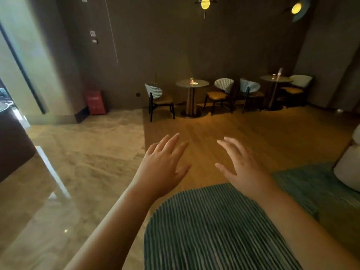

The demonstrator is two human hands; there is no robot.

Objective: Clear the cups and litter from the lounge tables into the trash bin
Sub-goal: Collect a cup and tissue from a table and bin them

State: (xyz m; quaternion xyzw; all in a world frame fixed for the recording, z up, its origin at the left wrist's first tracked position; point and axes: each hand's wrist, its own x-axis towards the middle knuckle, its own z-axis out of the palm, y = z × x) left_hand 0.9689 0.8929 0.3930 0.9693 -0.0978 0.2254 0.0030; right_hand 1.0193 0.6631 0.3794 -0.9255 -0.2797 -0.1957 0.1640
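Wood floor [253,133], striped rug [214,230]; cup [191,80] on table [181,84]; left hand [162,168], right hand [243,172] spread, empty.

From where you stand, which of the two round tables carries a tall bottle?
The right table, in the corner: a tall bottle stands beside a small cup. The left table holds only a bright cup and white litter.

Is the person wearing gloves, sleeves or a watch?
No. The left hand and right hand are bare: no gloves, no rings visible. Both forearms are bare too, with no sleeve, watch or bracelet in view.
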